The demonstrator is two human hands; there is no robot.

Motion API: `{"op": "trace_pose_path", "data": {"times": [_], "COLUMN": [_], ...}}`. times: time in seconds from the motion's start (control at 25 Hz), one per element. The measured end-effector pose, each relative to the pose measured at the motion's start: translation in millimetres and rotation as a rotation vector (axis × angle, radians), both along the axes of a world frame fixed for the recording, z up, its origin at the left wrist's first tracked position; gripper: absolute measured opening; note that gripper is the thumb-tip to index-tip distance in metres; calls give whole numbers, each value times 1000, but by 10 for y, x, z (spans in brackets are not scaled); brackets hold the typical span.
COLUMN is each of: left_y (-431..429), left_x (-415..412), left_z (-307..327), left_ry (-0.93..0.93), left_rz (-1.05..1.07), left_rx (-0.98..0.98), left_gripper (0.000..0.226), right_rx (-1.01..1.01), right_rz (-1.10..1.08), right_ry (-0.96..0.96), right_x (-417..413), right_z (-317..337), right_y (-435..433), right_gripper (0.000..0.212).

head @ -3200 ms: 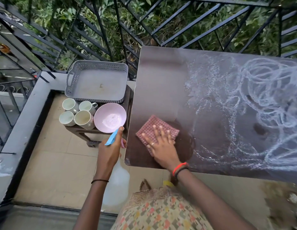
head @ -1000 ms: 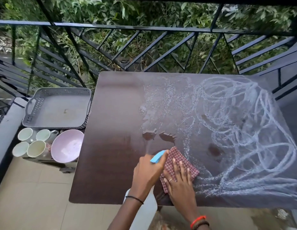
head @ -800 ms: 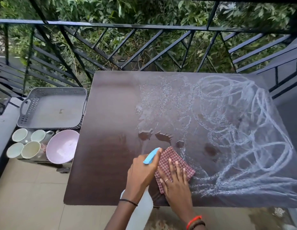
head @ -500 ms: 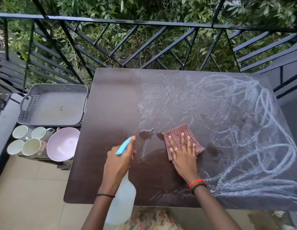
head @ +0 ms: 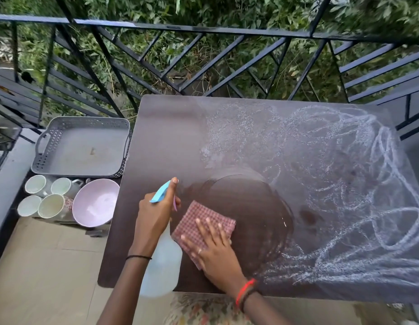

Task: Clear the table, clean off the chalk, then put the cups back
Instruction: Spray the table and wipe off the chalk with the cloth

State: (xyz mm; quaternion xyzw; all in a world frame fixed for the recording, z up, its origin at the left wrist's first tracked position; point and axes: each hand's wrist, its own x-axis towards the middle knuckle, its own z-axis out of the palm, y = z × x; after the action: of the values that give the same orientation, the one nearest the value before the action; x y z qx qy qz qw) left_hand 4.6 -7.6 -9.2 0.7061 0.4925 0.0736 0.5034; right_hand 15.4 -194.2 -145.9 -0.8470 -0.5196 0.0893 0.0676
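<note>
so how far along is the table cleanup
Done: the table is cleared; the cups and pink bowl sit off it, to its left. In hand: the right hand presses the checked cloth beside a wiped, wet patch while the left hand grips the spray bottle. Left: chalk scribbles cover the table's right side, and the cups are not back.

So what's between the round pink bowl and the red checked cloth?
In the head view, the left hand, gripping a blue-triggered translucent spray bottle over the left part of the dark brown table.
</note>
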Motion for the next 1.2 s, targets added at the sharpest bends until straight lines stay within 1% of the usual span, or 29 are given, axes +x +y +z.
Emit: {"op": "trace_pose_path", "data": {"times": [0.08, 0.16, 0.2, 0.28, 0.4, 0.48, 0.6, 0.72, 0.84, 0.92, 1.0, 1.04, 1.12, 1.2], "left_y": [57, 115, 144, 198, 273, 315, 387, 472, 546, 607, 685, 723, 785, 819], "left_x": [41, 71, 79, 89, 74, 64, 61, 70, 121, 179, 229, 258, 315, 378], "left_z": [-8, -4, -11, -31, -82, -98, -93, -58, -1, 2, -23, -30, -47, -66], "left_ry": [-14, -14, -12, -8, 8, 16, 21, 38, 11, -1, 7, 8, -7, -17], "left_rz": [-1, 6, 12, 11, 0, 8, 11, -10, 18, 51, 65, 68, 70, 68], "left_rx": [-20, -25, -24, -26, -28, -31, -15, 34, 2, -44, -51, -55, -60, -54], "left_gripper": [74, 74, 74, 74, 76, 76, 76, 73, 70, 71, 71, 71, 71, 72], "right_rx": [-28, -60, -70, -83, -89, -76, -79, -51, -29, -36, -56, -56, -66, -84], "right_rz": [0, -48, -89, -205, -368, -388, -302, -93, 66, 94, 40, -13, -137, -267], "right_ry": [-11, -20, -25, -31, -11, -9, 2, 13, 26, 16, 11, 4, -17, -33], "right_x": [-132, -41, 90, 451, 1049, 1300, 1254, 735, 191, -7, 27, 142, 507, 977], "right_z": [11, 68, 90, 119, 140, 122, 134, 110, 52, 44, 106, 139, 190, 189], "right_y": [-464, -854, -978, -1010, -508, 29, 796, 1103, 753, 332, -52, -204, -405, -412], "right_gripper": [63, 68, 64, 50, 49, 50, 49, 48, 52, 59, 65, 64, 56, 51]}}
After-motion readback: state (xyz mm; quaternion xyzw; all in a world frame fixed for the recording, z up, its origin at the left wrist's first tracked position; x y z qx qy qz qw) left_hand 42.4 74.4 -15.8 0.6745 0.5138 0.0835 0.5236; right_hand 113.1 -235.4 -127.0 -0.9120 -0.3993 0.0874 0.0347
